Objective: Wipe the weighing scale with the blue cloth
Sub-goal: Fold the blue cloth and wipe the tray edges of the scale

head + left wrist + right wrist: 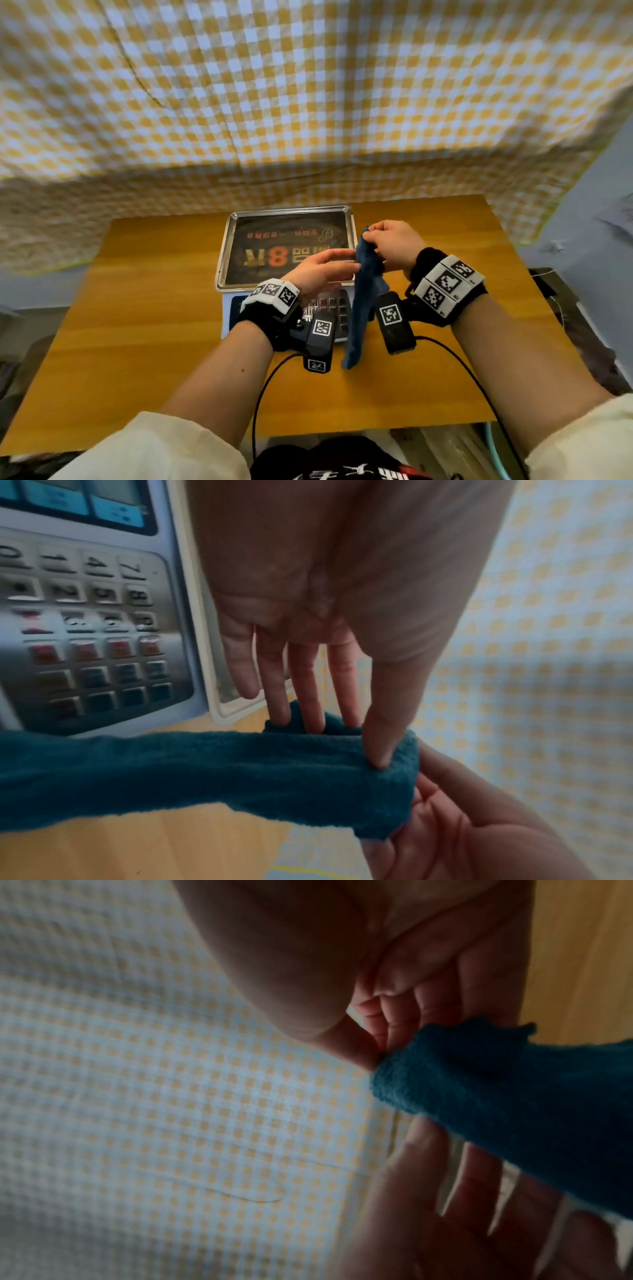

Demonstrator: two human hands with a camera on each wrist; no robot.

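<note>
The weighing scale (pixel 284 246) sits unwiped on the table (pixel 137 308), so you are at the cloth-readying step, I judge. Your left hand (pixel 318 270) nips the blue cloth (pixel 364 294) between thumb and straight fingers. The cloth hangs in the air in front of the scale's right side, its top end pinched by your right hand (pixel 397 245). Next move likely calls for gathering the cloth into a pad and lowering it flat onto the scale.

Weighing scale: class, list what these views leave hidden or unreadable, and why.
Head view: weighing scale keypad mostly hidden behind the left hand and hanging blue cloth.
Left wrist view: displays cut by the top edge, readings blurred.
Right wrist view: blurred; cloth's far end cut by the right edge.
</note>
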